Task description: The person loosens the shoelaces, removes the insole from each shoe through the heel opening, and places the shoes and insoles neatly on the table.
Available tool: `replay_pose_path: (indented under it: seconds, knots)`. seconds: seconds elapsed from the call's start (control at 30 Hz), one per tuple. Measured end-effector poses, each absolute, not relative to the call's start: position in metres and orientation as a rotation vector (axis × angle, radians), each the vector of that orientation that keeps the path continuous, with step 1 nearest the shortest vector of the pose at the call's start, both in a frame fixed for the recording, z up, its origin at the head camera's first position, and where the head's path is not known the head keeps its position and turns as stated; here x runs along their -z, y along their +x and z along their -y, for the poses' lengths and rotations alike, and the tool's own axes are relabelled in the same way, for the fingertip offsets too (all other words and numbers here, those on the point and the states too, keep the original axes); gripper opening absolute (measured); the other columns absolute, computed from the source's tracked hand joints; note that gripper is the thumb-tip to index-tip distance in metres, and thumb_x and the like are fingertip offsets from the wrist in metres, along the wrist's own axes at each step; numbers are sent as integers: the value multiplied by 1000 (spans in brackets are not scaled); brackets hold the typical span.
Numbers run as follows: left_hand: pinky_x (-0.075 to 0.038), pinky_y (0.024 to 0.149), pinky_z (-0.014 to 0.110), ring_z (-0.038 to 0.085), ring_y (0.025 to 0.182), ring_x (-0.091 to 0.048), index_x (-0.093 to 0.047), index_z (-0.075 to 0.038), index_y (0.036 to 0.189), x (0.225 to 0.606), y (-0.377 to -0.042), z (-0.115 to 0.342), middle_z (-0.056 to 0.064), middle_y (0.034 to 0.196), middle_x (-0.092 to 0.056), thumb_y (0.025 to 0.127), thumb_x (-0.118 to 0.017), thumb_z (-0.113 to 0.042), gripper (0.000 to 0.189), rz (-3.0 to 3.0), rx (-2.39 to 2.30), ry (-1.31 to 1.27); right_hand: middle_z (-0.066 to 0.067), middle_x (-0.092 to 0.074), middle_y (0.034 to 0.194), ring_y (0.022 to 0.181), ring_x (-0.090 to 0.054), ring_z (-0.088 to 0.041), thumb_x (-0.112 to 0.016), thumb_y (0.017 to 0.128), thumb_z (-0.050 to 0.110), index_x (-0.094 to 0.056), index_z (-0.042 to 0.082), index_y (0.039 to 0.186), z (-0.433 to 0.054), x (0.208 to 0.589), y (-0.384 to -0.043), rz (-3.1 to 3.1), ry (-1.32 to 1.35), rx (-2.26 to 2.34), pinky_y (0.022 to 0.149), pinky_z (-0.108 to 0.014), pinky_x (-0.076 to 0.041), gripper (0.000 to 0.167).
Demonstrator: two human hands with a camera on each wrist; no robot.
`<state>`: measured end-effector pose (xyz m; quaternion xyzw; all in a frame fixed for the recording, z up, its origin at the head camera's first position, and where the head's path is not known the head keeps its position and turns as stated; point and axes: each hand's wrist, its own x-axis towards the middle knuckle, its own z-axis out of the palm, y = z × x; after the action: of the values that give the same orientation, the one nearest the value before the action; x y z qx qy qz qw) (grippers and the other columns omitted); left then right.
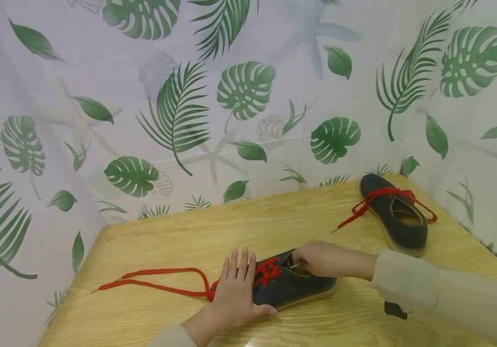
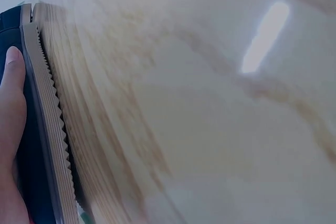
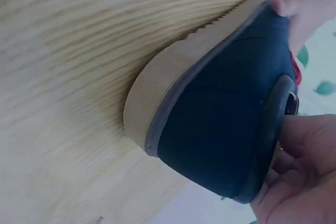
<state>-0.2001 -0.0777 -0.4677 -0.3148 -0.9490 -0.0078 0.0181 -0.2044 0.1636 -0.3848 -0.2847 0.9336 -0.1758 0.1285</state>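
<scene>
A dark navy shoe [image 1: 300,291] with a tan ribbed sole and red laces lies on the wooden table, toe to the left. Across its toe end rests my left hand [image 1: 236,289], fingers straight and thumb along the near side; the left wrist view shows that thumb [image 2: 13,90] against the upper. My right hand [image 1: 317,260] has its curled fingers in the shoe's opening, gripping near the tongue; the fingertips are hidden inside. In the right wrist view the right hand [image 3: 307,166] is at the collar. Red laces [image 1: 161,282] trail left from the toe.
A matching shoe [image 1: 397,217], its red lace tied across, stands at the back right. A small dark object [image 1: 396,310] is partly covered by the right sleeve [image 1: 439,284]. Behind the wood-grain table [image 1: 166,246] hangs a leaf-patterned cloth [image 1: 213,135].
</scene>
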Motion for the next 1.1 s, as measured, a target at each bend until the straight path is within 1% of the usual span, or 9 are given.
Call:
replay_pose_path:
  seconds: [0.13, 0.3, 0.6, 0.73, 0.83, 0.97, 1.1]
  knots:
    - [-17, 115, 52, 40, 143, -11, -14, -5, 152, 469, -200, 76, 18, 157, -12, 72, -43, -85, 117, 2938, -27, -950, 5, -62, 75, 62, -49, -1, -64, 87, 3, -67, 10, 81, -171, 386, -208, -2744, -915, 747, 58, -19, -44, 10]
    - [-18, 115, 51, 39, 143, -11, -15, -5, 151, 470, -199, 75, 18, 157, -12, 71, -42, -86, 117, 2951, -48, -928, 2, -65, 77, 66, -53, -1, -67, 85, 4, -69, 5, 82, -174, 385, -214, -2698, -852, 901, 58, -18, -46, 4]
    - [-20, 113, 53, 42, 142, -15, -18, -5, 151, 471, -197, 71, 21, 155, -17, 72, -46, -84, 115, 2996, 15, -891, -1, -67, 78, 68, -55, -6, -67, 84, 2, -71, 3, 83, -171, 386, -216, -2690, -714, 1003, 61, -22, -48, 5]
    - [-19, 114, 51, 40, 142, -14, -15, -6, 152, 473, -197, 68, 19, 156, -15, 71, -44, -85, 117, 3027, 30, -865, -1, -68, 79, 71, -56, -9, -68, 84, 3, -72, 2, 83, -172, 382, -214, -2687, -614, 1046, 62, -25, -49, 4]
    - [-18, 114, 51, 40, 143, -13, -15, -7, 152, 474, -197, 66, 18, 156, -15, 70, -43, -86, 117, 3041, 33, -852, -2, -69, 83, 76, -59, -10, -69, 83, 4, -72, 3, 84, -173, 379, -214, -2697, -559, 1039, 66, -26, -51, 4]
    - [-20, 114, 50, 40, 142, -18, -18, -6, 151, 475, -195, 66, 19, 155, -19, 70, -43, -87, 117, 3010, 11, -842, -2, -69, 84, 78, -61, -12, -70, 83, 6, -73, 5, 85, -178, 371, -215, -2725, -552, 1003, 68, -28, -52, 4]
    - [-21, 114, 50, 40, 141, -21, -19, -7, 151, 477, -193, 67, 19, 154, -22, 69, -42, -88, 118, 2966, -29, -822, -2, -69, 83, 74, -59, -10, -70, 83, 6, -72, 4, 85, -190, 363, -219, -2719, -606, 979, 66, -27, -51, 4]
